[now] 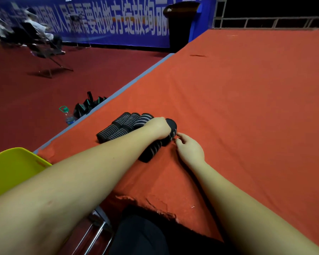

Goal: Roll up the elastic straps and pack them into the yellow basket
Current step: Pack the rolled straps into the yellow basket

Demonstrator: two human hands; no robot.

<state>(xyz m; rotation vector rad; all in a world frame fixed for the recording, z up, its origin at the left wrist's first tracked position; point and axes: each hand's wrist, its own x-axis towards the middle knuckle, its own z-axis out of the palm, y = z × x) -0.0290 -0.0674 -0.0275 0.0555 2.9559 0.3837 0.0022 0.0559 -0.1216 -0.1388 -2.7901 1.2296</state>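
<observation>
Elastic strap [156, 147]: black, striped, on the red table [247, 107], long axis running from near-left to far-right. Left hand [159, 127] lies over its far rolled end, fingers hidden, grip undeterminable. Right hand [190, 149] just right of it, fingers loosely curled, holding nothing; yellow basket [13, 168] well apart, near left.

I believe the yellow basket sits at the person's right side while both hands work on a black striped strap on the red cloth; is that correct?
Not quite: the yellow basket sits at the person's left side, by the table edge. The head view shows it. The rest holds: the left hand and right hand work on a black striped strap on the red cloth.
</observation>
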